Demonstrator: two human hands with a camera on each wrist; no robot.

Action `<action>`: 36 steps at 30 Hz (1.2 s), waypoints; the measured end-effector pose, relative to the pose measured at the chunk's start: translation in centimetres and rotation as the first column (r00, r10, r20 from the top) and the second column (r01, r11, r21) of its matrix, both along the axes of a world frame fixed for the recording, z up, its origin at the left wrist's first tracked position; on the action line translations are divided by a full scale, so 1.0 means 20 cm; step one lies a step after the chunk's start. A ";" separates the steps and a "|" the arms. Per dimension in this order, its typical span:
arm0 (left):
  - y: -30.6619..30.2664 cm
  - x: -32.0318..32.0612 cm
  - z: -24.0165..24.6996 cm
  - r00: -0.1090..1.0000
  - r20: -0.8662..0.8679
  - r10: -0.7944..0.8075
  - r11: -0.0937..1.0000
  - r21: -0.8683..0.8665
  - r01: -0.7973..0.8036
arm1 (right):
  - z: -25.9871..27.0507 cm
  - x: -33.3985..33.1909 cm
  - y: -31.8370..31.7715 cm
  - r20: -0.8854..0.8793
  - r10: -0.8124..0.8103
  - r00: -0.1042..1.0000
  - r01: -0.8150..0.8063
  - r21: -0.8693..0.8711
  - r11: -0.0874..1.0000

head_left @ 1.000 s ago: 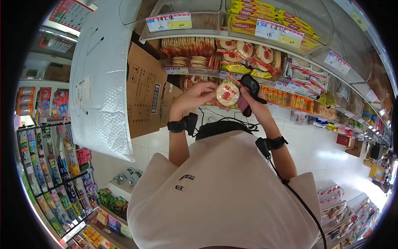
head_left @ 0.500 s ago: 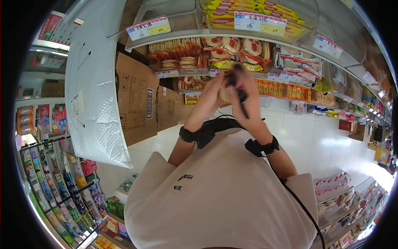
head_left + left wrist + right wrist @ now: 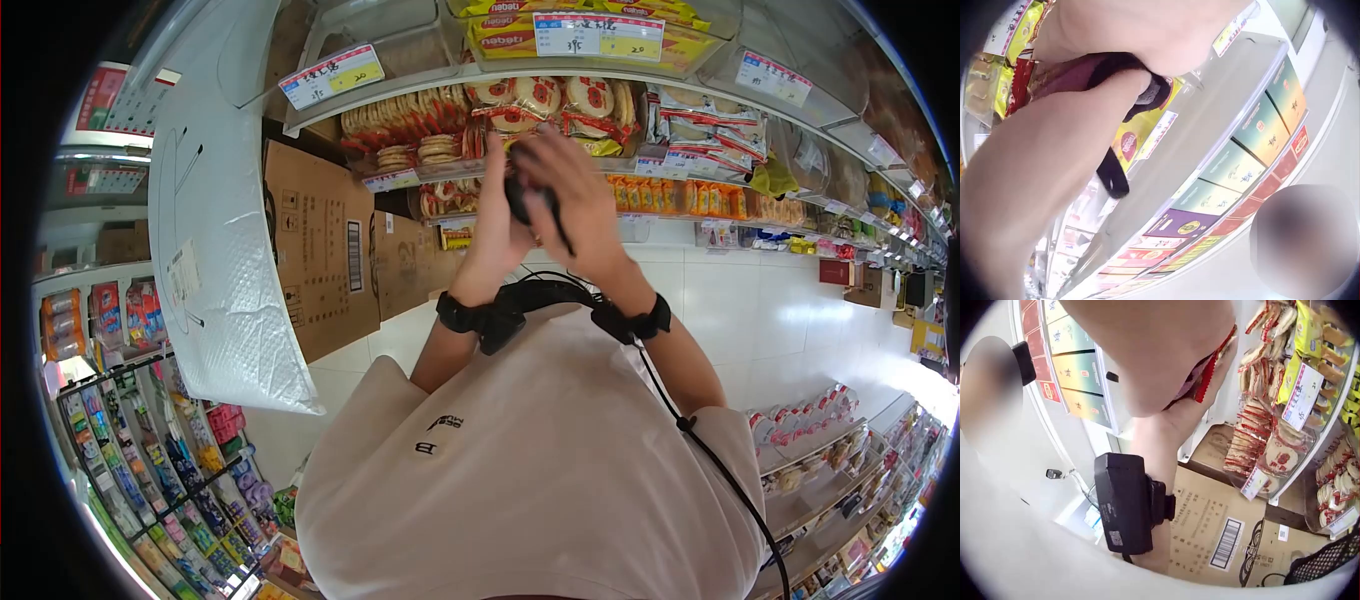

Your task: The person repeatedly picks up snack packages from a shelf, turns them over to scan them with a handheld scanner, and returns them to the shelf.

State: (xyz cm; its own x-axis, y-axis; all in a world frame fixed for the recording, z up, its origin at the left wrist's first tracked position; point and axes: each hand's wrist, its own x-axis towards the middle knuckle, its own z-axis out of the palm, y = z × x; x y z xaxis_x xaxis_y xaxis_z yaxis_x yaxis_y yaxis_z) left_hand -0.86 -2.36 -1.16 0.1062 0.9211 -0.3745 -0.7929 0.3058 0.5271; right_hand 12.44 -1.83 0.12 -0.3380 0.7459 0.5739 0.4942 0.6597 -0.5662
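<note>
In the head view, my left hand [image 3: 492,225] and right hand [image 3: 582,205] face each other close together in front of the snack shelf. A dark strapped item [image 3: 518,195] lies between them, gripped by my right hand, its fingers blurred. The left wrist view shows its black strap [image 3: 1112,175] hanging down and its maroon part [image 3: 1071,75] between the hands. The red serrated edge of a wrapped packet [image 3: 1208,376] shows against my left hand [image 3: 1179,419] in the right wrist view, where the left hand holds it. Most of the packet is hidden behind the hands.
Bagged round crackers [image 3: 405,118] and yellow packs [image 3: 515,38] fill the shelves ahead. Cardboard boxes [image 3: 318,250] and a large silvery padded sheet [image 3: 215,250] stand to the left. Cables [image 3: 735,475] run from the right wrist along the shirt.
The hands have come together over the round packet, which showed plainly between them earlier. The dark item has moved left with the right hand, and the view has shifted slightly.
</note>
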 end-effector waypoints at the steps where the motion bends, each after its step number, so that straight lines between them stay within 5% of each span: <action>1: -0.02 0.03 0.05 0.997 -0.076 -0.012 0.999 0.051 0.016 | -0.04 0.00 0.04 -0.054 -0.045 0.998 0.044 -0.025 0.999; 3: -0.01 0.06 0.12 0.988 0.060 0.140 0.990 0.016 -0.141 | -0.02 -0.02 0.03 -0.016 -0.048 0.999 0.048 0.007 0.999; 7: -0.02 -0.02 0.23 0.986 0.120 -0.118 0.985 0.142 0.101 | 0.07 -0.03 -0.09 0.123 0.123 0.985 -0.135 0.097 0.986; 9: 0.01 -0.02 0.09 0.998 0.067 -0.003 0.998 0.058 -0.001 | 0.03 0.02 -0.02 0.090 0.148 0.985 -0.157 0.099 0.983; 10: 0.01 0.01 0.10 0.998 0.023 0.060 0.998 0.008 -0.060 | -0.02 0.03 0.03 0.046 0.021 0.999 -0.027 0.137 0.990; 11: -0.01 0.04 0.15 0.995 -0.027 0.093 0.996 0.020 -0.092 | -0.06 0.03 0.05 -0.171 -0.034 0.985 0.001 -0.185 0.983; 12: -0.01 0.06 0.19 0.989 -0.076 0.125 0.992 0.038 -0.122 | -0.08 0.03 0.07 -0.349 -0.153 0.924 -0.038 -0.484 0.874; 14: 0.00 0.09 0.20 0.928 -0.301 0.219 0.974 0.013 -0.225 | -0.09 0.04 0.08 -0.607 -0.356 0.711 -0.324 -0.731 0.601; 16: 0.00 0.06 0.16 0.812 -0.508 0.288 0.954 0.229 -0.195 | -0.03 0.03 0.03 -0.780 -0.476 0.406 -0.665 -0.609 0.432; 18: 0.02 0.05 0.18 0.690 -0.624 0.367 0.920 0.355 -0.168 | -0.03 0.05 -0.03 -0.800 -0.378 0.465 -0.636 -0.599 0.486; 22: 0.05 -0.01 0.10 0.756 -0.612 0.231 0.967 0.229 -0.110 | -0.04 0.12 -0.01 -0.633 -0.241 0.735 -0.420 -0.705 0.571; 25: 0.03 0.00 0.11 0.720 -0.628 0.294 0.941 0.322 -0.104 | -0.03 0.12 0.01 -0.517 -0.252 0.818 -0.173 -0.639 0.750; 27: 0.02 0.03 0.09 0.681 -0.623 0.385 0.903 0.407 -0.137 | 0.02 0.14 0.01 -0.268 -0.251 0.930 0.052 -0.582 0.812; 28: 0.02 0.04 0.10 0.752 -0.551 0.361 0.910 0.385 -0.154 | 0.05 0.14 0.00 -0.133 -0.259 0.957 0.153 -0.528 0.836; 31: 0.00 0.06 0.17 0.927 -0.301 0.222 0.948 0.288 -0.134 | 0.10 0.04 -0.11 -0.245 -0.009 0.970 -0.069 -0.306 0.949; 33: -0.01 0.01 0.21 0.994 -0.105 0.036 0.974 0.228 -0.011 | 0.09 0.02 -0.11 -0.171 0.078 0.982 -0.107 -0.167 0.980; 34: 0.00 0.03 0.21 0.996 -0.048 0.071 0.977 0.203 -0.060 | 0.08 0.01 -0.10 -0.130 0.115 0.985 -0.128 -0.095 0.987; 36: 0.00 0.05 0.21 0.977 -0.183 0.110 0.962 0.266 -0.059 | 0.05 0.01 -0.06 -0.360 0.107 0.927 -0.205 -0.246 0.947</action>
State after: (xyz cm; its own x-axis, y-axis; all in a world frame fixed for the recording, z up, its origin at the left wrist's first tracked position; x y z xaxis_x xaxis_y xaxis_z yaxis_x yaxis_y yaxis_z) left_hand 0.14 -2.44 3.03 -0.0270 0.9913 -0.1292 -0.6844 0.0759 0.7251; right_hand 12.61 -3.10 1.10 -0.2856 0.8438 0.4544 0.1446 0.5067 -0.8499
